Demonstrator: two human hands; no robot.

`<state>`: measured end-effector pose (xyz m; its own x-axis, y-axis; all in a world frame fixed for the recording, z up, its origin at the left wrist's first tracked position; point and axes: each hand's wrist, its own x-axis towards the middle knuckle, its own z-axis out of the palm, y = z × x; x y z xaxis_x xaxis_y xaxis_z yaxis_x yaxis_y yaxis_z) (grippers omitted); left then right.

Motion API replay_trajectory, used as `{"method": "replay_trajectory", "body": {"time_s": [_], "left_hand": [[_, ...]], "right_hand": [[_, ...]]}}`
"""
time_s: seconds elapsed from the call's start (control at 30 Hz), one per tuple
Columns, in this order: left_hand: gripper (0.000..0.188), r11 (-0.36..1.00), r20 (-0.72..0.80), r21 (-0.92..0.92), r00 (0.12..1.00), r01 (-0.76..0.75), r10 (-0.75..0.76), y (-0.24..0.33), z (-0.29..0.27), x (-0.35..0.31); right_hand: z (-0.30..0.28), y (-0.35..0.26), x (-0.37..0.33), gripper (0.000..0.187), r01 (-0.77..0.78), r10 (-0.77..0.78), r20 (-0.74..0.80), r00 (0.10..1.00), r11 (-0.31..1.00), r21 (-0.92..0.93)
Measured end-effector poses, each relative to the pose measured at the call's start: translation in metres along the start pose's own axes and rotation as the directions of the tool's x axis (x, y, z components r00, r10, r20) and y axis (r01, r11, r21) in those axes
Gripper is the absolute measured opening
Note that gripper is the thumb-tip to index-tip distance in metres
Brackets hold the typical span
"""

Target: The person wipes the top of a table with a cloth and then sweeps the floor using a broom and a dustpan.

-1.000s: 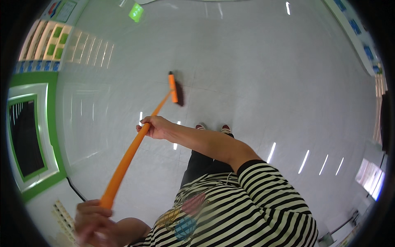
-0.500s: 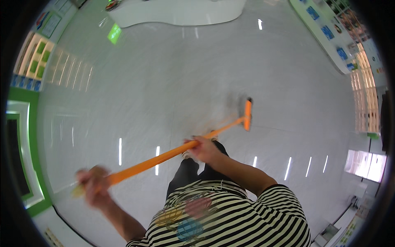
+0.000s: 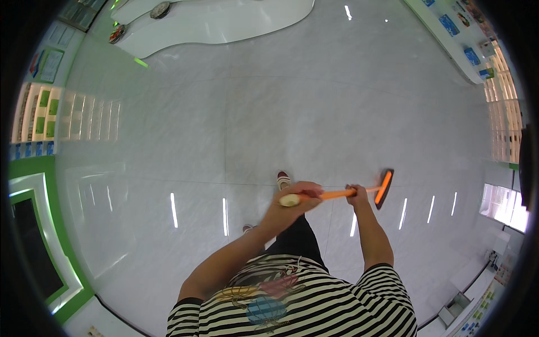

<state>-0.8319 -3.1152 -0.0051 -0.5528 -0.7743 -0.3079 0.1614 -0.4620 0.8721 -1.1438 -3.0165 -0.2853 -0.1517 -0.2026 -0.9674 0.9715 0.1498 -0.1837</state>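
Observation:
An orange broom slants across in front of my body, its head down on the floor to the right. Dark bristles edge the orange head. My left hand is closed round the upper end of the handle, beside its pale end cap. Farther down the handle, nearer the head, my right hand wraps round the shaft. My feet show below the handle, the right one ahead of the left.
Shiny grey tiled floor spreads around me, with light reflections on it. A white curved counter stands at the far left. Lit shelves and a green-framed panel line the left side. A white display counter runs along the far right.
My left hand has swung right and inward with the handle's top end. My right hand and the broom head have moved right and nearer. The view has shifted, and my right foot is farther forward.

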Motion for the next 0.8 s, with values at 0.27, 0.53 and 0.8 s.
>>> {"method": "replay_trajectory", "body": {"time_s": [0.27, 0.53, 0.8], "left_hand": [[0.026, 0.775, -0.510, 0.613, 0.672, -0.154, 0.537, 0.218, -0.100, -0.109], [0.018, 0.126, 0.026, 0.982, 0.762, -0.140, 0.647, 0.276, -0.058, -0.169], [0.015, 0.124, -0.023, 0.831, 0.190, -0.543, 0.982, 0.286, -0.143, -0.274]], "right_hand": [[0.297, 0.197, -0.176, 0.019, -0.353, 0.493, 0.310, 0.813, 0.840, -0.412], [0.381, 0.410, -0.261, 0.008, -0.542, 0.904, 0.242, 0.352, 0.407, -0.735], [0.382, 0.357, -0.308, 0.011, -0.471, 0.868, 0.316, 0.384, 0.478, -0.742]]}}
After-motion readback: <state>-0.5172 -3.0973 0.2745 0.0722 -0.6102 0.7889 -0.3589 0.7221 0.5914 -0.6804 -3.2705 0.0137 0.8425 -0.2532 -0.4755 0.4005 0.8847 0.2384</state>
